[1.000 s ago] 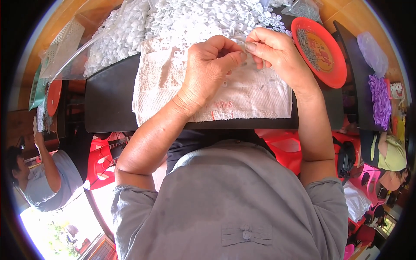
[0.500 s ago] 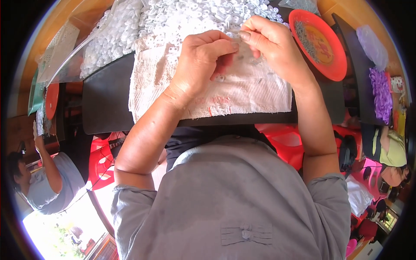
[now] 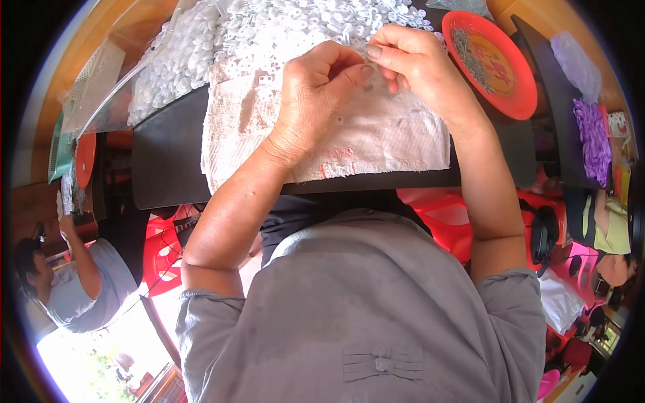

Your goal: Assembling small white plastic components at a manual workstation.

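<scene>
Over a pale, worn cloth (image 3: pixel 396 148) on the dark table, both of my hands are raised close together. My left hand (image 3: pixel 312 91) is closed, thumb and fingertips pinched toward the right one. My right hand (image 3: pixel 416 64) pinches with thumb and index finger, its other fingers curled. Something small sits between the fingertips, too small and blurred to name. Just beyond the hands lies a heap of small white plastic pieces (image 3: pixel 289 30) with loops. To the right, a red plate (image 3: pixel 527 87) holds many thin grey metal pins (image 3: pixel 467 57).
More white pieces fill a clear plastic bag (image 3: pixel 171 74) at the left. A dark surface on the right bears a purple bundle (image 3: pixel 591 141) and a pale plastic bag (image 3: pixel 576 67). Red chairs (image 3: pixel 440 215) stand below the table. One person (image 3: pixel 94 275) sits at far left, another (image 3: pixel 608 228) at far right.
Both hands stay close together over the cloth. My left hand has turned slightly, its fingers more bent and the thumb raised. The whole view has shifted a little.
</scene>
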Tool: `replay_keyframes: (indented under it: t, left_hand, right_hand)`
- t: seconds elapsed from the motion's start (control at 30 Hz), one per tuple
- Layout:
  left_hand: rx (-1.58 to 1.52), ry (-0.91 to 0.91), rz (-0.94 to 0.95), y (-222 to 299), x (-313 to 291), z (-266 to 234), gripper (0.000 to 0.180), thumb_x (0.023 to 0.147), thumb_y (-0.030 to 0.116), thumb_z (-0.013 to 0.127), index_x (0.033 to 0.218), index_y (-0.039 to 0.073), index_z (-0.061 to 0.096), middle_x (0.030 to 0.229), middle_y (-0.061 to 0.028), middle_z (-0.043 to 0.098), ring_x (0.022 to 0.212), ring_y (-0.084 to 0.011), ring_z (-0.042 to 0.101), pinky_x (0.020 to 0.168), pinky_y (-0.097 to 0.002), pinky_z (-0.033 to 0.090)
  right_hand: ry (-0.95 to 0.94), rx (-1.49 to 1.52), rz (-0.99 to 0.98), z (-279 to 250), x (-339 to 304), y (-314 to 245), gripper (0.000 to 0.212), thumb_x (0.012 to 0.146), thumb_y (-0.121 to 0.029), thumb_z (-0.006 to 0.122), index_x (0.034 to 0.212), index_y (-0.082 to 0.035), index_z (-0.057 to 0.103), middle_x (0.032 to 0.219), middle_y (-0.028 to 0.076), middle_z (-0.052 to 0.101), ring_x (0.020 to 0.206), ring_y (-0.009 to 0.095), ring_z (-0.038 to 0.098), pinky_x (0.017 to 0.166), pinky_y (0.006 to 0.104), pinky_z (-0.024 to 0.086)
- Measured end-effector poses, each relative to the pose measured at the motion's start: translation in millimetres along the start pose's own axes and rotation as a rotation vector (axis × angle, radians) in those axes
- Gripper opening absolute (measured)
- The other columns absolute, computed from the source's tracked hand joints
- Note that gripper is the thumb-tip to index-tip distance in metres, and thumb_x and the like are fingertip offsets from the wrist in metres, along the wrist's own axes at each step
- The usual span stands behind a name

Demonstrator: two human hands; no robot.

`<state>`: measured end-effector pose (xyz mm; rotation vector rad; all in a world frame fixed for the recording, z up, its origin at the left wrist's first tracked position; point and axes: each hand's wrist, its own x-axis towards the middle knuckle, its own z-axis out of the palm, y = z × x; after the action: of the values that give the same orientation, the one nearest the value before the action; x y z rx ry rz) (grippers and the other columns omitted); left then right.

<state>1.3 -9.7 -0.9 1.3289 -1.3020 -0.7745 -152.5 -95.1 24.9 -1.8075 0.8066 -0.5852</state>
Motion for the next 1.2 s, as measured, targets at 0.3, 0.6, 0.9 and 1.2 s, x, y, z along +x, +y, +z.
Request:
replay_keyframes:
  t: [0.3,0.6,0.9,1.2]
  left_hand:
    - [0.154,0.096,0.254,-5,1,-2,0.008,0.084,0.006,0.069,0.086,0.000,0.064,0.072,-0.0077,0.066,0.063,-0.0126,0.061,0.059,-0.0259,0.050]
    - [0.204,0.109,0.319,-7,2,-8,0.007,0.084,0.006,0.068,0.085,0.001,0.063,0.072,-0.0081,0.064,0.061,-0.0149,0.061,0.057,-0.0281,0.050]
    - [0.313,0.089,0.505,-8,2,-9,0.011,0.079,0.002,0.069,0.085,0.003,0.061,0.075,-0.0082,0.061,0.062,-0.0215,0.062,0.056,-0.0300,0.050]
    - [0.273,0.086,0.362,5,-9,-10,0.013,0.077,0.001,0.071,0.083,0.004,0.060,0.076,-0.0087,0.060,0.062,-0.0222,0.062,0.056,-0.0307,0.049]
  right_hand:
    - [0.026,0.111,-0.035,9,2,3,0.020,0.090,-0.015,0.057,0.077,0.000,0.061,0.059,0.001,0.051,0.048,0.008,0.048,0.046,0.0245,0.038]
    - [-0.009,0.056,0.041,9,-6,-15,0.023,0.093,-0.025,0.056,0.083,-0.005,0.063,0.062,-0.002,0.055,0.056,0.005,0.052,0.053,0.0196,0.035]
    - [-0.076,0.096,-0.007,1,-8,-15,0.019,0.090,-0.021,0.059,0.085,-0.004,0.064,0.063,-0.002,0.056,0.057,0.006,0.053,0.053,0.0199,0.036]
    - [-0.062,0.119,-0.016,2,-9,-18,0.016,0.088,-0.019,0.060,0.085,-0.003,0.063,0.064,-0.001,0.056,0.056,0.007,0.052,0.053,0.0211,0.035]
